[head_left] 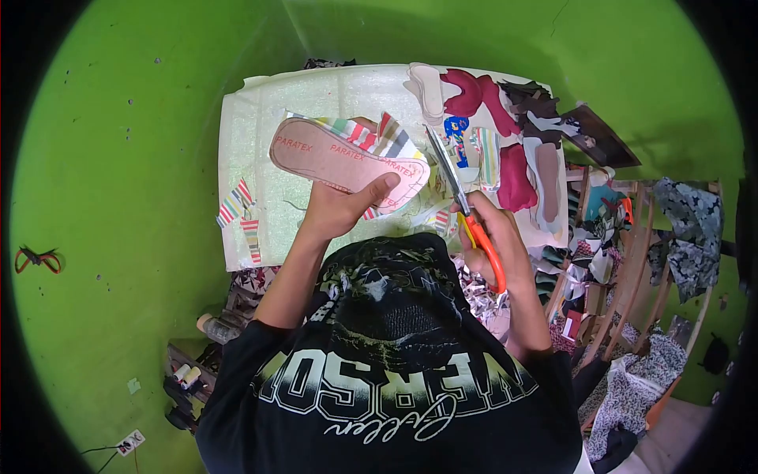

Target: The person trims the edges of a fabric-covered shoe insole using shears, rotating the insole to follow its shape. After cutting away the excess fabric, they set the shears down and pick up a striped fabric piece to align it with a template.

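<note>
My left hand (341, 207) grips a shoe insole (332, 156) printed with red PARATEX lettering, its thumb pressed on the broad end. A pen line runs around inside the insole's edge. Striped fabric (355, 130) sticks out beyond the insole's upper side, and a bit shows below it. In my right hand (501, 241) is a pair of orange-handled scissors (456, 178), fingers closed around the handles. The blades point up and away, just right of the insole and apart from it. Part of my left fingers is hidden behind the insole.
Striped scraps (237, 203) lie on the left of the white table (268, 95). On its right are maroon pieces (515, 178), pale sole shapes (426, 91), a blue patterned piece (456, 130) and dark pieces (529, 99). A wooden rack (624, 268) with fabric stands at right.
</note>
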Tool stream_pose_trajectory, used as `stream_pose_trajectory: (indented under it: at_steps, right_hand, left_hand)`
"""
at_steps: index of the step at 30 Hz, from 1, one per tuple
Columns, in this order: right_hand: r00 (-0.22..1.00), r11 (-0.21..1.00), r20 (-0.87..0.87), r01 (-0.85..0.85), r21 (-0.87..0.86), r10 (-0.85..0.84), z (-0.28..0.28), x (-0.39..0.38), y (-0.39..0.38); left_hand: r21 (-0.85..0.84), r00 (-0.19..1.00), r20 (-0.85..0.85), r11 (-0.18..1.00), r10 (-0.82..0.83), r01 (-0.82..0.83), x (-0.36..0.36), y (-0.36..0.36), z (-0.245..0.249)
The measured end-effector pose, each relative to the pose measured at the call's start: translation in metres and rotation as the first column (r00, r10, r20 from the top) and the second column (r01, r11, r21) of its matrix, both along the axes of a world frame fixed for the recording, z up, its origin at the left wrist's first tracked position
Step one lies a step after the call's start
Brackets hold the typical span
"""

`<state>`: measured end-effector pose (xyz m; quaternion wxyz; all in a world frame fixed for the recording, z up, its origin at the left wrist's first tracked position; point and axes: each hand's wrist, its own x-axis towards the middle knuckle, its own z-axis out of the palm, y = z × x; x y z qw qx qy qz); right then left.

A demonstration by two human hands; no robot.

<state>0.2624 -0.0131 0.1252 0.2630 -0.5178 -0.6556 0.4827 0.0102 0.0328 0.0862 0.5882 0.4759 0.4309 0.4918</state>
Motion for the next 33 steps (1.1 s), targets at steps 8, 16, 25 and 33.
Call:
stream_pose_trajectory:
  at_steps: [8, 16, 25, 33]
  right_hand:
    - [0.986, 0.983, 0.038, -0.166, 0.072, 0.164, -0.004, 0.009, -0.001]
    - [0.990, 0.989, 0.058, -0.126, -0.079, 0.130, 0.004, 0.012, -0.008]
    - [0.964, 0.967, 0.091, -0.253, 0.016, 0.251, -0.009, 0.019, -0.004]
    - [0.930, 0.942, 0.147, -0.329, -0.066, 0.336, 0.001, 0.026, -0.001]
  left_hand:
    - [0.238, 0.994, 0.020, 0.966, -0.109, 0.102, 0.003, 0.009, 0.009]
    - [0.172, 0.982, 0.017, 0.968, -0.186, 0.181, -0.005, 0.012, 0.017]
    - [0.207, 0.964, -0.036, 0.941, -0.264, 0.266, -0.007, 0.017, 0.017]
    - [0.073, 0.925, -0.053, 0.922, -0.377, 0.380, -0.012, 0.020, 0.022]
